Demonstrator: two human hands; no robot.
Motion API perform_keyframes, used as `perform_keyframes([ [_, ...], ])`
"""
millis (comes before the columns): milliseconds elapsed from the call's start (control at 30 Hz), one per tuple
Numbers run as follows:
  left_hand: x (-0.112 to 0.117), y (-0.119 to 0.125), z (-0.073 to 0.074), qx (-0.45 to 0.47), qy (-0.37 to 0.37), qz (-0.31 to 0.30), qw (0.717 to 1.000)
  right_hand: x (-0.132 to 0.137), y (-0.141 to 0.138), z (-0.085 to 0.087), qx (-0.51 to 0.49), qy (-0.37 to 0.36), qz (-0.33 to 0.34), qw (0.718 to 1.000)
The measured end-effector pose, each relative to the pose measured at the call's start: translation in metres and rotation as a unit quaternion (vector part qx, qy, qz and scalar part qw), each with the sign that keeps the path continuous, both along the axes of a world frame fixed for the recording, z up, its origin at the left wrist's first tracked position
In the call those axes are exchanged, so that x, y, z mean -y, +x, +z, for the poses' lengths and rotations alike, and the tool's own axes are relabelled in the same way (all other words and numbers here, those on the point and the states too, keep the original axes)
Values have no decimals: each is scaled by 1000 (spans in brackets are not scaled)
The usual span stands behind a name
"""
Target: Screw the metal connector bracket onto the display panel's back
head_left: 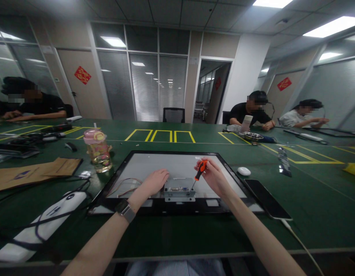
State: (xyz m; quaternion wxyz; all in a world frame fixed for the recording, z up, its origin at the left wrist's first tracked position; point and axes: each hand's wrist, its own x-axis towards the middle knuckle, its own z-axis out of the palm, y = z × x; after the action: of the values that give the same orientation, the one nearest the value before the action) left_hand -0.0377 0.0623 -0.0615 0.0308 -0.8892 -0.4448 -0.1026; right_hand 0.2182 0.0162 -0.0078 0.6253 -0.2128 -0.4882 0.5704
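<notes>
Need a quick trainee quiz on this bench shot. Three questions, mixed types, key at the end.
1. Short answer: which hand holds the orange-and-black screwdriver?
2. True or false: the phone lies to the left of the black-framed panel.
3. Multiple choice: where is the screwdriver's tip?
A) At the pink-lidded bottle
B) At the metal bracket with ports
C) At the phone's cable

Key:
1. The right hand.
2. False; it lies on the green table to the right of the panel.
3. B
</notes>
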Motion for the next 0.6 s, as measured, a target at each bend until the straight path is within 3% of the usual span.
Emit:
perform_keyframes([
  [167,0,0,0,18,-2,-3,1000,0,1,-1,9,-1,-14,1000],
  [433,7,4,10,6,-15,11,1000,0,0,-1,-11,-2,2,1000],
  [600,4,2,6,-4,-7,2,1000,1,0,0,-1,-4,-3,1000],
])
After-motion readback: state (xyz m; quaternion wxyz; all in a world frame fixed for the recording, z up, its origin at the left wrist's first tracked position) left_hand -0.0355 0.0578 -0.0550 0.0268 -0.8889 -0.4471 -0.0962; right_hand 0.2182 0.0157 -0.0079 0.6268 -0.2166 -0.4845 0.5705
